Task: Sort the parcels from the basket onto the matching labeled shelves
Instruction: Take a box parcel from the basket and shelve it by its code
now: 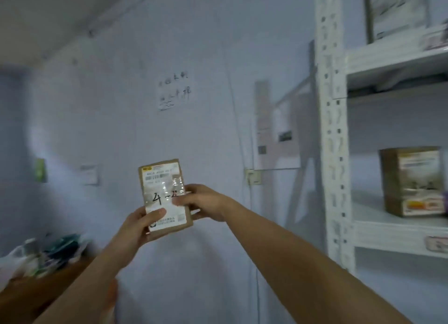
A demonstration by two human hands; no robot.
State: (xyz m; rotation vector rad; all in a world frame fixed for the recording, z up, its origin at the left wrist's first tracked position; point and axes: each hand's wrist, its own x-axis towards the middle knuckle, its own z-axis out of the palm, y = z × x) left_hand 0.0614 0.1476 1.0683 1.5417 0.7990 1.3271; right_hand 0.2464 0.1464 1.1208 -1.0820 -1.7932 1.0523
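Between the left hand and right hand, both gripping it, the flat brown cardboard parcel marked "4-" is apparently being read, next needing its matching white metal shelf to their right.

Only thing I'm really making out here is the handwritten "4-" in black marker on the small brown parcel; whatever comes after the dash is getting covered by the right hand. The left hand is gripping the lower corner. The parcel's white shipping label is showing a barcode and a yellow logo strip, but the print is blurring out. There's a paper note hanging on the wall with handwritten characters, too smeared to read. The box on the shelf is wearing a label too, also unreadable.
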